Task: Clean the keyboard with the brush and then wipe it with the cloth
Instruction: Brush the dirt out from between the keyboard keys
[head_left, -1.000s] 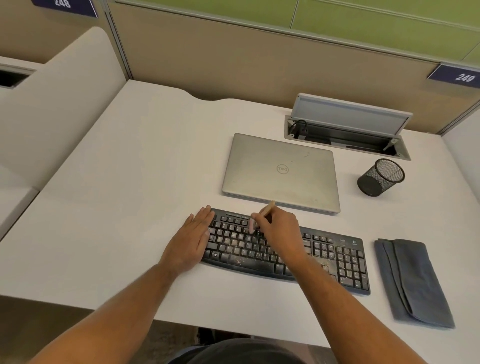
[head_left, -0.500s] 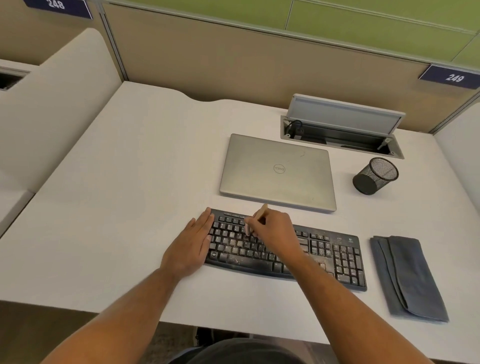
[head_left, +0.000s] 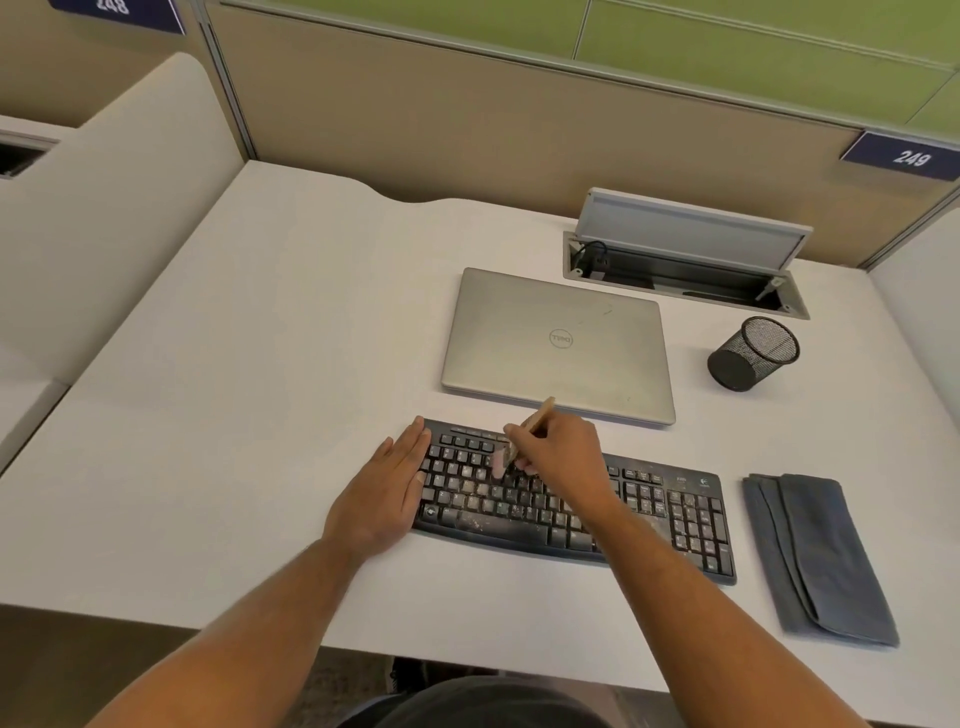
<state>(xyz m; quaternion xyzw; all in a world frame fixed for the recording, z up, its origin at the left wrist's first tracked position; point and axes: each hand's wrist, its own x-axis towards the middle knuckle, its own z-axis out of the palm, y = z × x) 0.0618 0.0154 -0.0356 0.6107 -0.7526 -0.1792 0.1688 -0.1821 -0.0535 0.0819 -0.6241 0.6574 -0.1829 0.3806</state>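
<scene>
Black keyboard (head_left: 649, 512) lying near the front edge of the white counter (head_left: 260, 389), keys speckled with pale dust and crumbs, thickest along the lower rows. Left hand (head_left: 382, 491) laid flat, palm down, at the keyboard's left end, fingers (head_left: 410, 441) stretched out straight and together, tips resting over the upper left corner keys, gripping nothing. Right hand (head_left: 563, 465) poised over the middle of the keyboard, fingers curled closed round the brush (head_left: 524, 434). Wooden handle sticking up and away from the hand toward the laptop; pale bristles pointing down to the left, touching the keys in the upper rows. Closed silver laptop (head_left: 558, 340) just behind the keyboard, logo facing up. Black mesh pen cup (head_left: 753, 354) to the right of the laptop, apart from it; appearing to lean in the wide-angle view. Open cable hatch (head_left: 685, 265) with raised grey lid set into the counter behind both. Folded grey cloth (head_left: 818, 558) flat on the counter just beside the keyboard's right end, not touching it, untouched by either hand. Beige and green partition panels at the back, with a dark label reading 249 (head_left: 906, 157) at upper right.
</scene>
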